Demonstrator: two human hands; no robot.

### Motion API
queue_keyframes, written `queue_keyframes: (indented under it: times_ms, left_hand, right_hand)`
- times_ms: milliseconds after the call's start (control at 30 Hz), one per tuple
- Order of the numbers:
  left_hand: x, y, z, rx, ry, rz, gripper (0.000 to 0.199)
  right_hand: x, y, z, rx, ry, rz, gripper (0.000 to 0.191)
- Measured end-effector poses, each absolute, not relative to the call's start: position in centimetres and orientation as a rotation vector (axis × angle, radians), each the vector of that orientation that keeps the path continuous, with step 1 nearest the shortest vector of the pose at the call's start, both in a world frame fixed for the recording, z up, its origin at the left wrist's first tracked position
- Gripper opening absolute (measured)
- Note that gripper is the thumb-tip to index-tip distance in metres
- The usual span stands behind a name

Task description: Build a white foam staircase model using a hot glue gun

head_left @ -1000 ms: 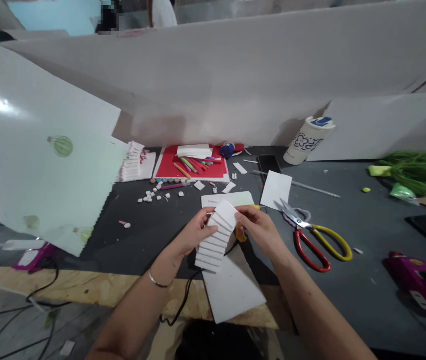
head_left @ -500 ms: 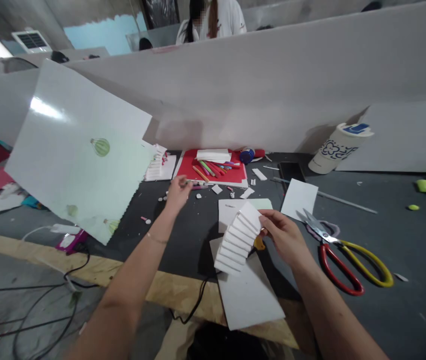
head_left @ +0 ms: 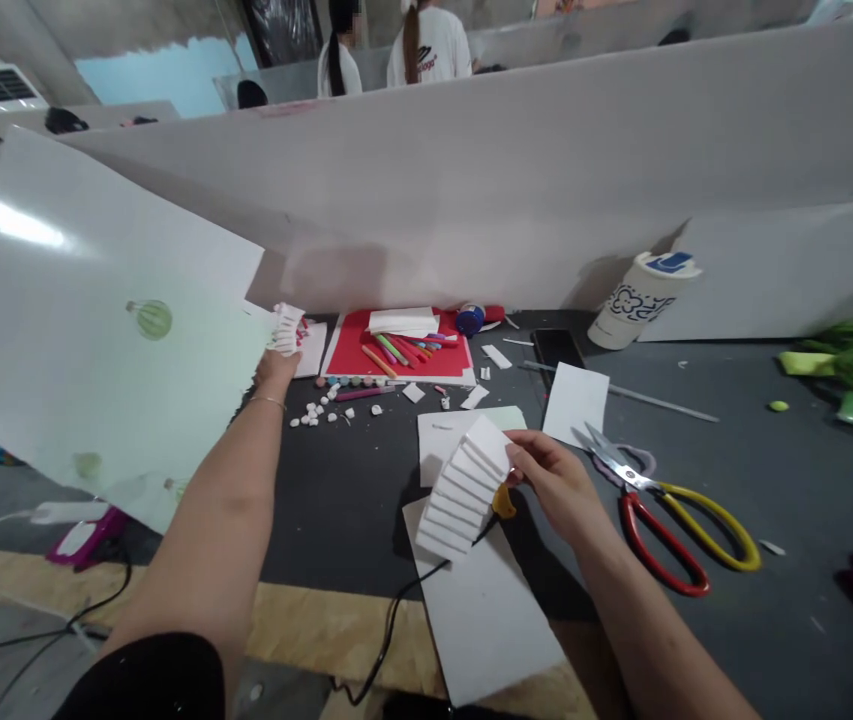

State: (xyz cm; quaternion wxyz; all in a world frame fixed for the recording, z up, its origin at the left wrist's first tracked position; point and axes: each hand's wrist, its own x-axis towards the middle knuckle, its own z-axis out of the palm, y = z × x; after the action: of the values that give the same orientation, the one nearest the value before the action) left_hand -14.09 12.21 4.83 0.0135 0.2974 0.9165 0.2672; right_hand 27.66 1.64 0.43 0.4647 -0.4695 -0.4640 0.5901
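Note:
Between the thumb and fingers of my right hand [head_left: 550, 475] is a white stepped piece [head_left: 463, 490], a fan of stacked narrow strips, held by its upper right edge. Beneath it lie a white board [head_left: 482, 610] and a pale sheet [head_left: 437, 435], with a yellow-orange tool [head_left: 503, 502] partly hidden beside my fingers. My left hand [head_left: 276, 372] reaches to the back left, its fingers around the lower end of a small white ribbed piece [head_left: 289, 328] with red bits near it, beside the large glossy sheet [head_left: 193, 370].
Red-and-yellow-handled scissors [head_left: 640, 482], a white card [head_left: 576, 403], a phone [head_left: 557, 347] and a patterned cup [head_left: 640, 300] stand or lie to the right. Markers [head_left: 411, 350] rest on a red sheet [head_left: 343, 345]. Small white pieces [head_left: 313, 411] are scattered nearby. People [head_left: 430, 45] are beyond the partition.
My left hand has moved left from beside the markers to the small ribbed piece and closed around it. My right hand still holds the stepped piece. The view has shifted to the right.

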Motion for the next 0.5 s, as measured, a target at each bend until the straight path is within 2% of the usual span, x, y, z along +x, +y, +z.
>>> queue_keyframes:
  times_ms: [100, 300, 400, 500]
  left_hand:
    - [-14.1, 12.0, 4.8, 0.938, 2.869, 0.828, 0.049]
    - [-13.0, 10.7, 4.7, 0.974, 2.905, 0.916, 0.05]
    - [-11.9, 10.1, 4.6, 1.02, 2.896, 0.983, 0.058]
    - [-10.1, 9.6, 4.1, 1.125, 2.829, 1.075, 0.074]
  right_hand:
    - [27.6, 1.6, 0.5, -1.152, -1.134, 1.45, 0.035]
    - [27.7, 1.5, 0.6, -1.147, -1.122, 1.442, 0.034]
    - [28.0, 1.7, 0.8, -1.143, -1.104, 1.439, 0.035]
    - [28.6, 2.0, 0.9, -1.126, -1.092, 1.41, 0.037]
